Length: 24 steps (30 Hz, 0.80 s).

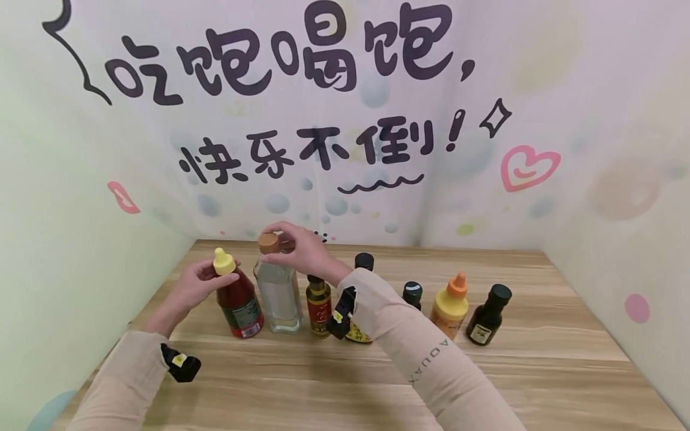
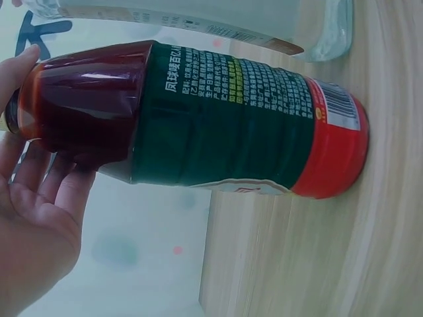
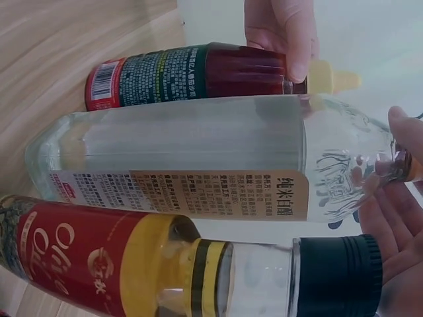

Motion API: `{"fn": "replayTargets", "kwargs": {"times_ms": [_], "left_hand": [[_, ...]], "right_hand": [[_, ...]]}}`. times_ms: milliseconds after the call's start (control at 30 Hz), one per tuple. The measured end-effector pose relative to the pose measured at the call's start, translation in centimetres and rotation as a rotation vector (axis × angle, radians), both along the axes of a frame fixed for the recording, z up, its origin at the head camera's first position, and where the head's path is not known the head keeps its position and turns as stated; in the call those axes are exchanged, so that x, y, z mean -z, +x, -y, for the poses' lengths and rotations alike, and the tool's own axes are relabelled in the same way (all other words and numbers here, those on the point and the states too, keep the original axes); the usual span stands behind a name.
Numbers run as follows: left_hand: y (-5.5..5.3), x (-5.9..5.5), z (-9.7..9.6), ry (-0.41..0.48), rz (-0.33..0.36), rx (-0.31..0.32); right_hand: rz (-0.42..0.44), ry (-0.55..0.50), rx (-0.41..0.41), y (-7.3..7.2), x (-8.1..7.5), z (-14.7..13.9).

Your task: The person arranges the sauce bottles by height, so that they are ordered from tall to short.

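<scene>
At the left of the row, a ketchup bottle (image 1: 237, 302) with a yellow nozzle cap stands upright on the table. My left hand (image 1: 196, 284) holds it round the neck, thumb on one side and fingers on the other, as the left wrist view shows too. Beside it stands a clear glass vinegar bottle (image 3: 192, 139) with a brown cap (image 1: 268, 242). My right hand (image 1: 302, 251) grips its neck just under the cap. Close by that hand, an olive oil bottle (image 3: 86, 254) with a red label and dark cap stands untouched.
Right of the olive oil, my right forearm partly covers a black-capped bottle (image 1: 364, 261) and another dark-capped one (image 1: 412, 293). Further right stand a yellow squeeze bottle (image 1: 450, 306) with an orange nozzle and a small dark bottle (image 1: 487, 314). A printed cloth (image 1: 323, 209) hangs behind the wooden table (image 1: 259, 389).
</scene>
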State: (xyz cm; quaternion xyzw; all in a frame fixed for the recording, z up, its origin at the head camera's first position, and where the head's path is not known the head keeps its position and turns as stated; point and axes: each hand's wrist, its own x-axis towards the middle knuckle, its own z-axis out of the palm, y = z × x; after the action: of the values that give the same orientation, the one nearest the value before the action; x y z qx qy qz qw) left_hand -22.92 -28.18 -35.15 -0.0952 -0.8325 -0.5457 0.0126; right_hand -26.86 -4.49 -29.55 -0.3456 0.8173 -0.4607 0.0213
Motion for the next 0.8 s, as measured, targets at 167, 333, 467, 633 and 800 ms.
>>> {"fn": "replayTargets", "kwargs": {"times_ms": [167,333,467,633,800], "left_hand": [[0.15,-0.12,0.19,-0.011,0.007,-0.006],[0.34,-0.23,0.12,-0.022,0.018,-0.007],[0.41,-0.24,-0.02,-0.031,0.024,-0.003],[0.28,-0.13,-0.05,-0.042,0.022,-0.004],[0.24,-0.11,0.02,-0.037,0.025,0.005]], "right_hand": [[-0.007,0.028,0.017,0.07,-0.15,0.27],[0.01,0.033,0.035,0.35,-0.37,0.4],[0.041,0.005,0.04,0.35,-0.41,0.41],[0.047,-0.017,0.038,0.37,-0.41,0.34],[0.042,-0.017,0.027,0.48,-0.45,0.38]]}}
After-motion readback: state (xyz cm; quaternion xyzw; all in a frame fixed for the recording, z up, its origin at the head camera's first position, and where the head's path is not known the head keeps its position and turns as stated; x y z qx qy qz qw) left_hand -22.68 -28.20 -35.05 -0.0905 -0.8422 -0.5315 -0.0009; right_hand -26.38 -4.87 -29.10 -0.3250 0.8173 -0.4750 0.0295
